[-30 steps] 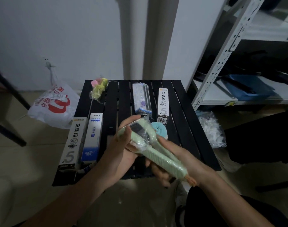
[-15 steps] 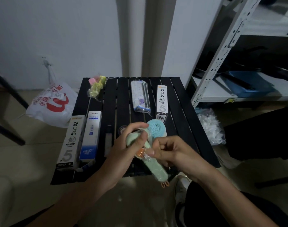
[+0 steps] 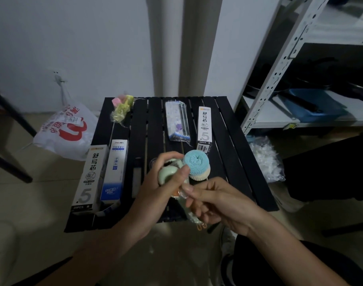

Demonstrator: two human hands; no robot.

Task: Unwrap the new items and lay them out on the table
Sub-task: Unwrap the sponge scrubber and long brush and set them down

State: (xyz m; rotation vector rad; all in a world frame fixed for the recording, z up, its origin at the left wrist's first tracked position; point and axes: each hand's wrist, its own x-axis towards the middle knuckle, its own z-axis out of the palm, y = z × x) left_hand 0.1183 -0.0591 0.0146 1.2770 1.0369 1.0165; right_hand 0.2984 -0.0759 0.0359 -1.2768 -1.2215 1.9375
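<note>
Brush (image 3: 165, 176) steeper now, over slatted table (image 3: 228, 151)

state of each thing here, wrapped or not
pale green long-handled tool in clear wrap: wrapped, in both hands
left hand: grips its head
right hand: pinches the wrap
blue and cream round knitted pad: bare, on black slatted table
right white box marked 5: lying flat
left white box marked 5: lying flat
white and blue box: lying flat
patterned pack in clear sleeve: wrapped
pink and yellow item in clear bag: wrapped
</note>
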